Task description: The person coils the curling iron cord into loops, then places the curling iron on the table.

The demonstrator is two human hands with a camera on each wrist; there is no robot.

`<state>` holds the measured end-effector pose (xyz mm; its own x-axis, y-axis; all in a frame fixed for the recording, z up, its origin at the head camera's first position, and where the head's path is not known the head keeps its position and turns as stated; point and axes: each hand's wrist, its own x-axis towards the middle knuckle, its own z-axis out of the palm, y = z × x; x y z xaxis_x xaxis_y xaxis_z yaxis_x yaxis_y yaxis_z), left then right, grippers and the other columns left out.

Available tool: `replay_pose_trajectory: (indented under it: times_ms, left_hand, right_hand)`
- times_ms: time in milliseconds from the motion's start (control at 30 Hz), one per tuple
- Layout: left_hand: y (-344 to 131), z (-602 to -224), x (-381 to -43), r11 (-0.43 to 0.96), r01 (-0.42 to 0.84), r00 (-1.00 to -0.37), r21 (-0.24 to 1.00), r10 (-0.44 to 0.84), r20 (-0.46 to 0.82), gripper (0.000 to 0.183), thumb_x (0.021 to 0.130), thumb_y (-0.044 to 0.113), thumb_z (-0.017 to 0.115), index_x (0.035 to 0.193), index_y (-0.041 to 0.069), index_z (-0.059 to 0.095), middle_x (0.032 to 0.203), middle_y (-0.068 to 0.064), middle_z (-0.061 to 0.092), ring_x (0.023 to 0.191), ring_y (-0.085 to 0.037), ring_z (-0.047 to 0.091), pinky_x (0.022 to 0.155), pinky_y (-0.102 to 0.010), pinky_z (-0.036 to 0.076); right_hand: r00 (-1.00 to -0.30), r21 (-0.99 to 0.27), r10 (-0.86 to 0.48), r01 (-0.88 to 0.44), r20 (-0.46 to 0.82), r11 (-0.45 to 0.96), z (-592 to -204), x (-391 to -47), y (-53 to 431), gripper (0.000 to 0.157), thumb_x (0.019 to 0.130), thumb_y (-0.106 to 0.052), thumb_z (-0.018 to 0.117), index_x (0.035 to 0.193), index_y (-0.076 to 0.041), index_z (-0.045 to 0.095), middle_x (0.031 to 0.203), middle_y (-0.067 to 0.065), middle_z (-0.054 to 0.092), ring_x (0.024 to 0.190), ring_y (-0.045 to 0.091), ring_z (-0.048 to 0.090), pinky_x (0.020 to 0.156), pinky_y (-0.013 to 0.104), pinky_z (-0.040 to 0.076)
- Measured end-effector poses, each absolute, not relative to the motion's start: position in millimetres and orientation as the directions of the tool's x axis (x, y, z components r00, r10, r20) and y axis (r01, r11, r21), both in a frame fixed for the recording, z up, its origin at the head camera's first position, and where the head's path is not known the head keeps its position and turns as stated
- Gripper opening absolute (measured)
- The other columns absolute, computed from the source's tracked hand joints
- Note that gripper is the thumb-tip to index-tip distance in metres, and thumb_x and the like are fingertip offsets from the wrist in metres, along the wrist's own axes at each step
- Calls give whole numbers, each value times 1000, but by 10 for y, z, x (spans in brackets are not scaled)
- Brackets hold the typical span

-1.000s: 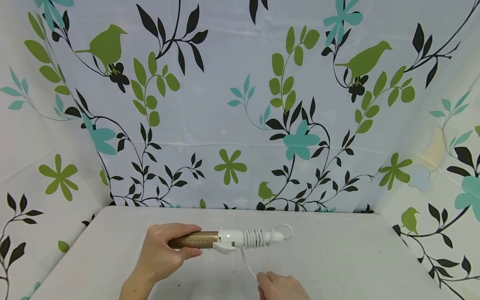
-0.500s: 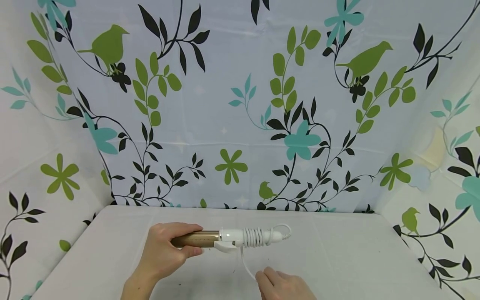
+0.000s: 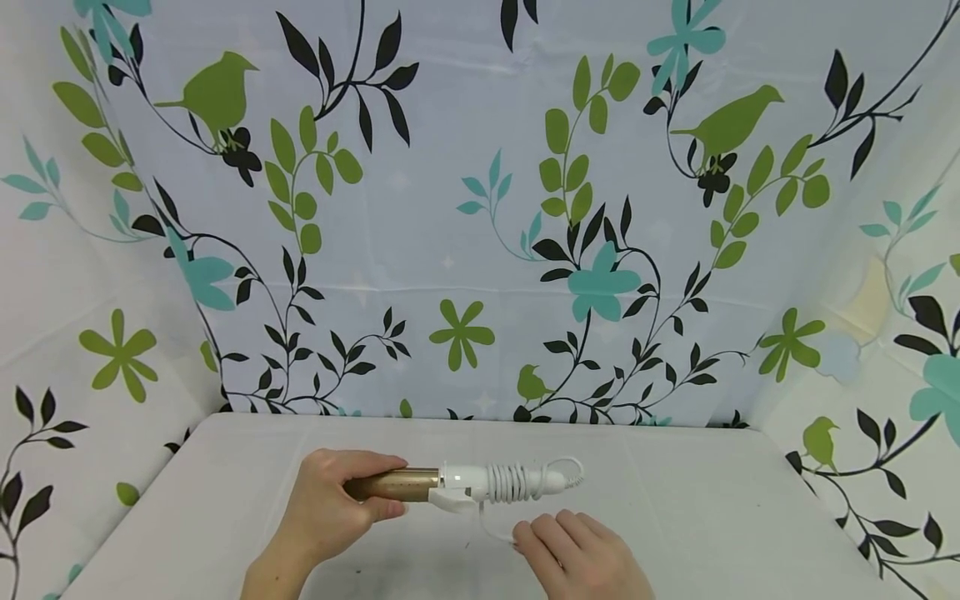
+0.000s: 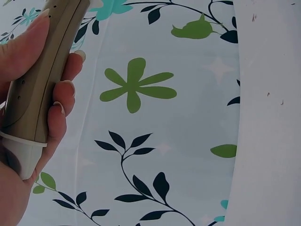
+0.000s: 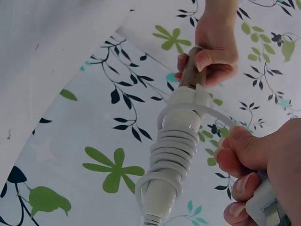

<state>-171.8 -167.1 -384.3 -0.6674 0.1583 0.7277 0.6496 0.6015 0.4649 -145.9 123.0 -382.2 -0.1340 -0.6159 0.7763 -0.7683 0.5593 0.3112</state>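
Observation:
A curling iron (image 3: 462, 477) with a gold barrel and a white handle lies level above the table in the head view. My left hand (image 3: 318, 508) grips its barrel, thumb on one side and fingers on the other, as the left wrist view also shows. White cord (image 5: 171, 150) is wound in several turns around the handle. From the turns a free length runs to my right hand (image 3: 581, 554), which pinches it between thumb and forefinger. The other right fingers curl round a white plug (image 5: 262, 203) with metal showing, partly hidden by the hand.
The white table (image 3: 697, 508) has a few small dark specks. Cloth with leaves, birds and flowers (image 3: 461, 333) hangs behind and at both sides.
My right hand has risen toward the handle and moved a little right, drawing the cord along. The free length now bends more sideways. My left hand and the curling iron are nearly still.

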Motion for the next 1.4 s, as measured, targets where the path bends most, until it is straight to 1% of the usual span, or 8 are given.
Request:
replay_pose_trajectory:
  times_ms: [333,533,700,867,1000,1133,1267,1400]
  left_hand:
    - [-1681,-3855,-1692,520,650,-726,554,209,655,46,44,0,94,86,14,81,80,6,77,71,2,69,61,-14,52]
    - [-1676,-3882,-1692,511,658,-722,553,220,656,44,46,0,93,87,13,80,80,5,77,71,3,68,60,-14,52]
    - [-1677,-3872,-1685,498,666,-720,556,232,654,42,50,1,93,88,13,80,80,4,77,71,2,68,60,-15,52]
    - [-1695,-3841,-1689,454,693,-705,561,261,660,43,51,0,93,90,13,80,80,3,77,70,1,68,60,-15,52]
    - [-1699,-3827,-1690,417,722,-681,551,292,671,44,50,0,93,90,14,80,79,4,76,69,1,68,60,-15,53]
    - [-1705,-3828,-1694,375,754,-649,539,304,697,45,50,-1,92,90,12,80,79,1,77,70,-1,69,61,-16,53]
    - [-1727,-3839,-1707,326,790,-608,520,305,733,47,47,-2,92,91,9,79,80,-3,77,71,-3,70,61,-16,54]
    - [-1716,-3845,-1729,275,818,-573,505,314,757,47,48,-3,91,91,8,78,80,-6,77,69,-4,70,59,-17,53]
  right_hand:
    - [18,336,-552,-810,834,480,-3638,-1590,1187,34,106,-21,50,81,-7,68,72,-2,63,59,8,44,53,11,40]
    - [-36,285,-544,-822,839,494,-3424,-1763,1223,34,104,-31,52,81,-9,65,68,-6,64,57,6,42,52,11,39]
    - [-70,259,-534,-817,842,515,-3300,-1929,1295,38,104,-36,51,77,-12,62,65,-7,60,57,8,44,52,17,43]
    - [-64,267,-530,-809,845,524,-3239,-2030,1303,40,101,-40,54,74,-13,64,71,-6,63,64,13,53,61,26,49]
    - [-58,265,-540,-825,840,500,-3266,-2111,1267,38,100,-41,57,74,-14,65,75,-5,64,71,15,56,67,29,48]
    - [-158,105,-519,-891,840,441,-3347,-2212,1316,31,91,-44,66,80,-15,67,80,-7,65,77,13,56,73,26,48]
    - [-292,-113,-551,-935,782,336,-3423,-2290,1376,22,81,-35,78,88,-18,67,87,-10,65,86,9,56,79,18,46]
    - [-376,-311,-635,-925,675,217,-3487,-2413,1427,15,83,-21,79,93,-20,69,92,-11,67,92,7,57,80,20,48]
